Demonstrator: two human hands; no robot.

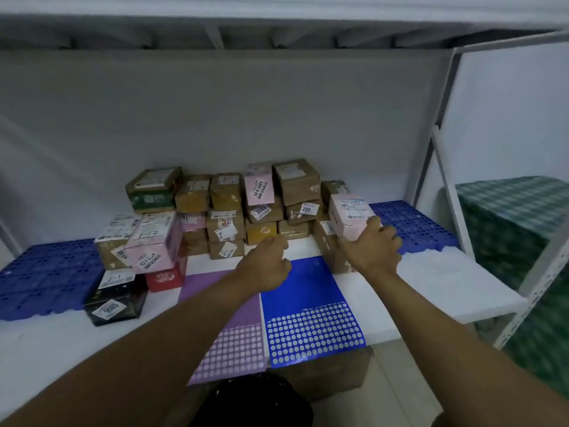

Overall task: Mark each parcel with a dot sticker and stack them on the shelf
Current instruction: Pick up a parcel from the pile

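Note:
Several small parcels (228, 211), brown, pink, green and black, are stacked on the white shelf (431, 278) against the back wall. My right hand (374, 245) grips a pink parcel (349, 212) that sits on top of a brown box at the stack's right end. My left hand (268, 260) hovers in front of the stack with its fingers curled and nothing in it. A blue dot sticker sheet (308, 309) and a purple dot sticker sheet (234, 334) lie side by side at the shelf's front edge, under my forearms.
Blue perforated mats (46, 272) lie on the shelf at the left and far right (409, 223). A black parcel (118, 298) and a red box (166, 277) sit at the front left. A white shelf upright (443, 180) rises at the right beside a green checked surface (517, 211).

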